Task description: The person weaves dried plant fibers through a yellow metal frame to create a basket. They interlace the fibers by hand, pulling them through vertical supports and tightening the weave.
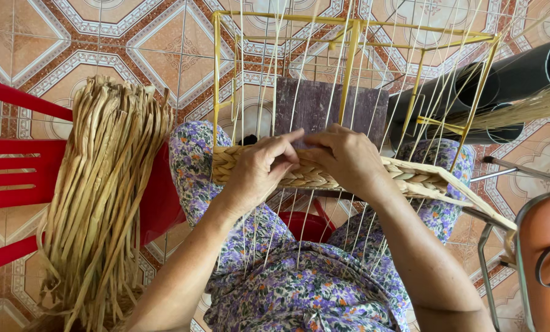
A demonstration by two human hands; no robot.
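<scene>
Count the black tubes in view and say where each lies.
2: one large black tube at upper right behind the yellow wire frame, a second black tube just below it. Others may be hidden.

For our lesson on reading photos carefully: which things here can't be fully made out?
Head view:
- Fingertips of both hands, left hand, right hand: curled against the woven band.
- Black pipes: cut off by the right edge.
- Red chair: cut off left, covered by the straw bundle.

Patterned tile floor (pixel 53 37), orange, white and brown. On it: red plastic chair (pixel 16 172) at left with a bundle of dried straw strips (pixel 102 197) lying across it, black pipes (pixel 514 80) at upper right, metal chair legs (pixel 502 178) right.
</scene>
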